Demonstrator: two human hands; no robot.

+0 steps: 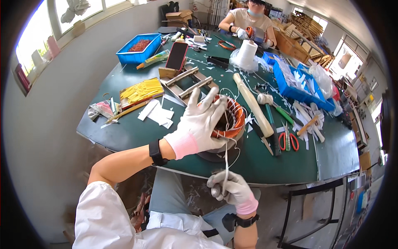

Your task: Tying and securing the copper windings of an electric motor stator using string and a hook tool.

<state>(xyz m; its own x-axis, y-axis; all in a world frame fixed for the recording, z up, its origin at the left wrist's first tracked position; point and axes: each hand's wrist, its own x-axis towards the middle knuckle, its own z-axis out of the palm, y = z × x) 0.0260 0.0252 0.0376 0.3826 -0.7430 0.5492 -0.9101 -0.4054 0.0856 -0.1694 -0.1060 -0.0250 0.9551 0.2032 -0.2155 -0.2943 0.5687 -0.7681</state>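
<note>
My gloved left hand [199, 122] lies over a motor stator with orange copper windings [237, 120], fingers spread across its top and thumb near its front rim. White lacing cord [226, 159] is looped around the windings and runs down from the near side. Below the table edge, my gloved right hand [233, 189] is closed on that cord, with a strand rising from its fingers to the stator. The stator stands at the table's near edge; my left hand hides part of its ring.
On the green table [290, 166] lie a pale wooden stick [253, 106], red-handled scissors [288, 139], yellow strips [142, 92] in a tray, a phone [177, 56] and a white thread cone [248, 54]. Blue bins [139, 48] stand farther off. Across the table, a person [253, 25] handles another wound part.
</note>
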